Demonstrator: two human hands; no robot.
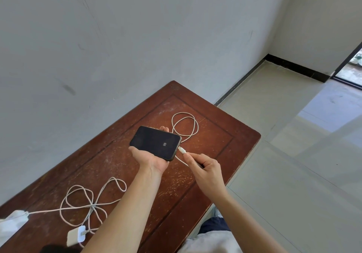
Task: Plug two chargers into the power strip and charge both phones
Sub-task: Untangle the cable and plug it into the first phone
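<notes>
Head view: at frame centre, a person's left hand [151,157] cradles a dark phone [155,143] palm-up above a worn red-brown table [215,135], fingers curled round its far edge. The right hand [205,166], just right of it, pinches a white cable [185,129] close behind the plug [181,150], which sits at the phone's right end; whether it is fully seated cannot be told. The cable loops on the table beyond the phone. At lower left, a second cable [88,203] lies tangled, running to a white charger [76,235] lying on the table. At the far left edge sits a blurred white power strip [13,222], one cable leading into it.
</notes>
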